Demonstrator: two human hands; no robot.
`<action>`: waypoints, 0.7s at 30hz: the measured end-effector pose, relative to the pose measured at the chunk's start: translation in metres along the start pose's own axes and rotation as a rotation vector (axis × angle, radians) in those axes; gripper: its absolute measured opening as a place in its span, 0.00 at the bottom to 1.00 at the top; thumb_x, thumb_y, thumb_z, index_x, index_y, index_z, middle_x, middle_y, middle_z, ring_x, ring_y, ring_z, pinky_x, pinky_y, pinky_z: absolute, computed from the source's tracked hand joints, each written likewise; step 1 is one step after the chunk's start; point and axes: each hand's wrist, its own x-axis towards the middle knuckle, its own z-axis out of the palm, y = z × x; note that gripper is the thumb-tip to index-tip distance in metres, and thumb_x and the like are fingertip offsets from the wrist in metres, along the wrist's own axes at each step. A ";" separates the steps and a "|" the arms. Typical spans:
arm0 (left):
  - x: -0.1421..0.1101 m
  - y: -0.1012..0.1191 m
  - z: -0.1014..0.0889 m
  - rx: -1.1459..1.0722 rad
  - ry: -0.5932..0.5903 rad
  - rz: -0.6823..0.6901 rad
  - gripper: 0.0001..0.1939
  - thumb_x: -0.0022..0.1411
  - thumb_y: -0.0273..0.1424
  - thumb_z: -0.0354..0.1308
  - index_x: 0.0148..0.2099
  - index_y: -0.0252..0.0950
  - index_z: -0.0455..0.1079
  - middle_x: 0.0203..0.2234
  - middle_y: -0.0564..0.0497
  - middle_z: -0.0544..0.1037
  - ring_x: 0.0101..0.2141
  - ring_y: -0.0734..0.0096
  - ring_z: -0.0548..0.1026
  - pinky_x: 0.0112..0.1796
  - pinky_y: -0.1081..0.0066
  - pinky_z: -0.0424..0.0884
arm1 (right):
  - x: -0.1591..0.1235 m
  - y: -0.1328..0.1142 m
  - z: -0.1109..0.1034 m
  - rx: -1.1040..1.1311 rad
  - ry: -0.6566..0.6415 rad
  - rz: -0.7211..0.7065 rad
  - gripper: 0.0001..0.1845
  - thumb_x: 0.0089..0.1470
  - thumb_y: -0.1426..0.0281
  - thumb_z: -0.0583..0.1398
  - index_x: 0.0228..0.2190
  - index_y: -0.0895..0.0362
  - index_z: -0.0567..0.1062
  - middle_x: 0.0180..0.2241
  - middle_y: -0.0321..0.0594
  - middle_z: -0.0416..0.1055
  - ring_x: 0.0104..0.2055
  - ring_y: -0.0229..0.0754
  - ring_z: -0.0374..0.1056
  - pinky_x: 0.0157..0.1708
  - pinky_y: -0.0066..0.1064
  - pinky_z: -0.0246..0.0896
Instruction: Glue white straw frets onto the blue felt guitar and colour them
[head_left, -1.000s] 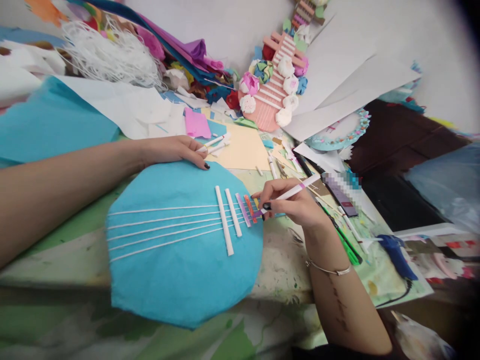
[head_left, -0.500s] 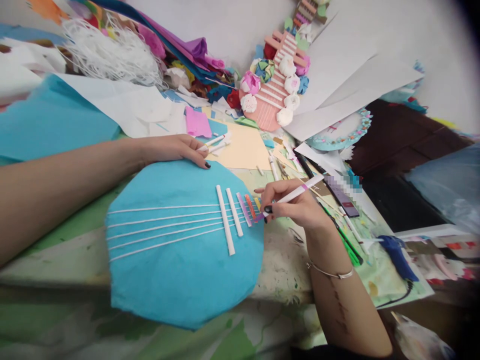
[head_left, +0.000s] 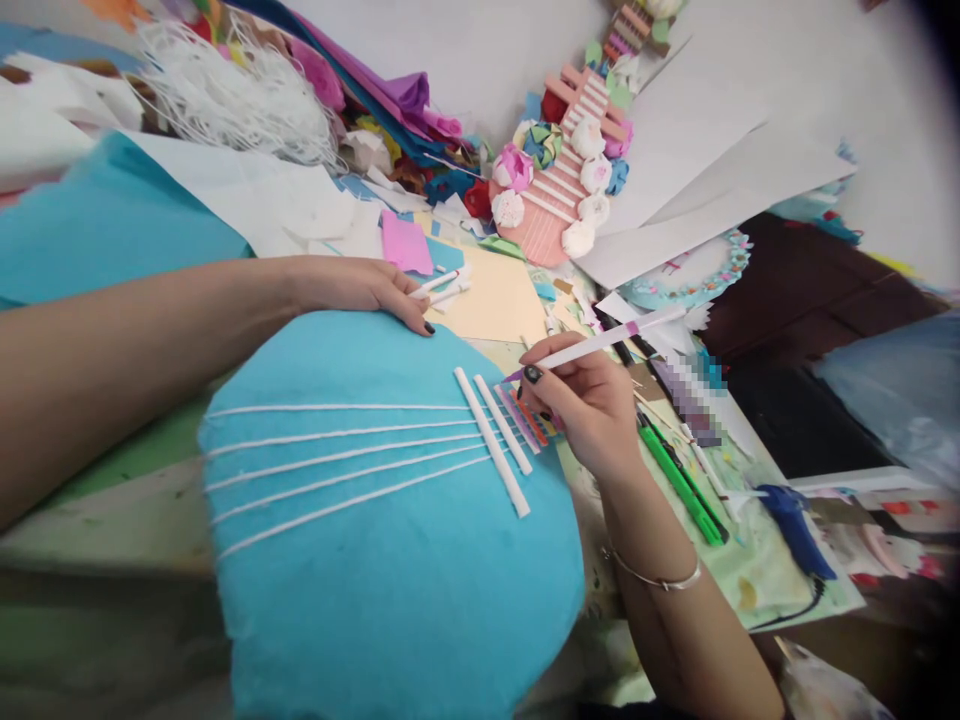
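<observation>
A round blue felt piece lies in front of me, with several white strings glued across it and white bars and small coloured bars at its right edge. My right hand is closed on a white marker, its tip down at the coloured bars. My left hand rests on the felt's upper edge, fingers curled round thin white sticks.
A pink paper guitar with paper flowers leans at the back. White sheets, coloured paper, a white string bundle, green pens and a blue glue gun lie around.
The blue felt piece has shifted toward me and tilted. My right hand has lifted slightly, raising the marker's rear end. My left hand has stayed on the upper edge.
</observation>
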 end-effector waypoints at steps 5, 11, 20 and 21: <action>-0.003 0.005 0.003 -0.069 -0.028 -0.136 0.18 0.45 0.26 0.67 0.23 0.37 0.57 0.14 0.63 0.60 0.15 0.84 0.61 0.23 0.77 0.56 | -0.002 0.000 0.004 -0.185 -0.015 -0.022 0.02 0.52 0.75 0.61 0.30 0.57 0.73 0.24 0.32 0.67 0.22 0.29 0.61 0.19 0.23 0.57; -0.007 0.007 0.007 -0.079 -0.019 -0.137 0.18 0.43 0.27 0.67 0.23 0.37 0.57 0.14 0.63 0.61 0.15 0.83 0.62 0.24 0.77 0.57 | -0.002 0.002 0.004 -0.241 -0.057 -0.066 0.02 0.54 0.74 0.59 0.31 0.56 0.71 0.24 0.31 0.66 0.23 0.29 0.61 0.20 0.23 0.57; -0.006 0.006 0.006 -0.071 -0.001 -0.162 0.14 0.45 0.27 0.67 0.25 0.35 0.61 0.15 0.61 0.64 0.17 0.81 0.63 0.26 0.75 0.58 | -0.003 -0.001 0.002 -0.297 -0.103 -0.050 0.04 0.52 0.77 0.58 0.31 0.56 0.71 0.24 0.30 0.66 0.21 0.28 0.60 0.20 0.24 0.55; -0.006 0.006 0.006 -0.070 0.003 -0.163 0.14 0.45 0.27 0.67 0.25 0.35 0.61 0.15 0.61 0.64 0.17 0.81 0.63 0.26 0.75 0.58 | -0.004 -0.002 0.001 -0.289 -0.107 -0.041 0.04 0.52 0.77 0.58 0.30 0.56 0.71 0.23 0.29 0.66 0.20 0.28 0.60 0.19 0.24 0.54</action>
